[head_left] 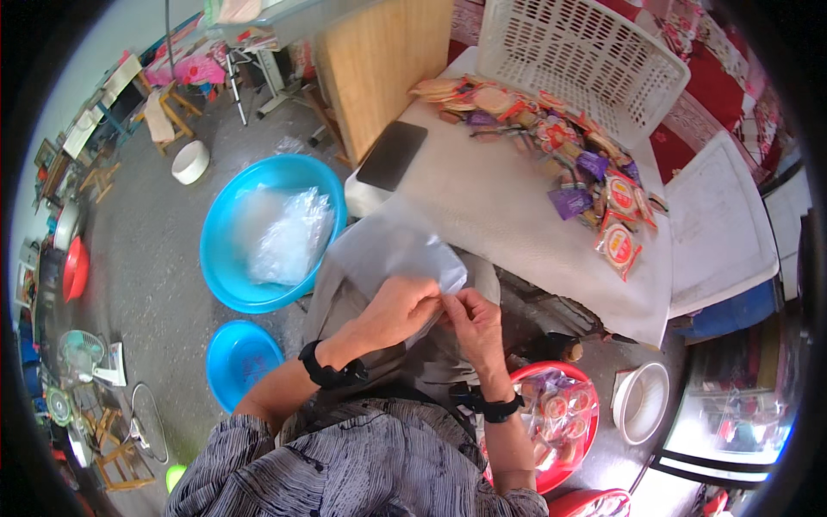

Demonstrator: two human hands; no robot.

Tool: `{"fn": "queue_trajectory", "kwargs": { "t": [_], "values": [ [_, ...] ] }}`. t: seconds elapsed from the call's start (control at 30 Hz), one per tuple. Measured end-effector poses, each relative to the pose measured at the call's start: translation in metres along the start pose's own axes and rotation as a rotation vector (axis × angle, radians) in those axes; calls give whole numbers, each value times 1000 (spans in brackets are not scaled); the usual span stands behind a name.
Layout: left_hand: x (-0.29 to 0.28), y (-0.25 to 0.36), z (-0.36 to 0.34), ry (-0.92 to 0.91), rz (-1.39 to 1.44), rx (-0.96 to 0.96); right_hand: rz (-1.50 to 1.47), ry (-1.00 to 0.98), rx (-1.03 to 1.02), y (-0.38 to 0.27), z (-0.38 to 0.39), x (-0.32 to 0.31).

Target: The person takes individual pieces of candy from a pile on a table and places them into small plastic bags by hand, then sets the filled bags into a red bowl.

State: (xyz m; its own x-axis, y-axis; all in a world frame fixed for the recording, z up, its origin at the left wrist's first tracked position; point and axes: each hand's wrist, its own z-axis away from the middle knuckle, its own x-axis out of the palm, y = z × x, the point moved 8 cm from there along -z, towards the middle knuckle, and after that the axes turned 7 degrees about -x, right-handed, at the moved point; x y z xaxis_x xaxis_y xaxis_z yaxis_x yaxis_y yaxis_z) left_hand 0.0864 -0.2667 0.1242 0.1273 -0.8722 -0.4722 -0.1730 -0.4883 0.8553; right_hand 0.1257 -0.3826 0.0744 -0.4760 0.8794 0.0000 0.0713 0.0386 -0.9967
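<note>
Over my lap I hold a clear plastic bag (pixel 388 241) by its near edge. My left hand (pixel 398 310) is closed on that edge, fingers curled under. Just to its right, my right hand (pixel 476 326) pinches the same edge between thumb and fingers, and the two hands nearly touch. The bag looks flat, with nothing seen inside. Left of my knees, a large blue basin (pixel 212 233) holds a pile of clear plastic bags (pixel 297 237). Ahead to the right, wrapped round biscuits (pixel 618 246) and small purple packets (pixel 570 202) lie heaped on a white-covered table (pixel 508 207).
A white perforated basket (pixel 594 52) leans over the heap, and a dark flat rectangle (pixel 392 155) lies at the table's left end. A smaller blue basin (pixel 226 340) is on the floor. Right of me are a red basin (pixel 593 405) of filled packs and a white bowl (pixel 622 414).
</note>
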Motion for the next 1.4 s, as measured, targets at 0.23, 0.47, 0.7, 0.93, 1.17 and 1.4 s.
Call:
{"fn": "queue_trajectory", "kwargs": {
  "t": [0.23,0.47,0.7,0.93,1.17,1.4],
  "values": [
    [-17,-2,4,136,-122,17,482,98,-64,28,24,-40],
    [30,21,9,19,-393,124,973,124,-447,-71,12,-7],
    [10,24,18,239,-450,40,996,78,-526,-69,-9,-6],
    [-16,-67,6,355,675,-433,785,278,-966,-137,-20,5],
    [14,-81,-48,174,1121,-710,870,261,-778,-76,-80,-7],
    [38,-106,-75,-12,1067,-797,1238,218,-597,-32,-110,-19]
  ]
}}
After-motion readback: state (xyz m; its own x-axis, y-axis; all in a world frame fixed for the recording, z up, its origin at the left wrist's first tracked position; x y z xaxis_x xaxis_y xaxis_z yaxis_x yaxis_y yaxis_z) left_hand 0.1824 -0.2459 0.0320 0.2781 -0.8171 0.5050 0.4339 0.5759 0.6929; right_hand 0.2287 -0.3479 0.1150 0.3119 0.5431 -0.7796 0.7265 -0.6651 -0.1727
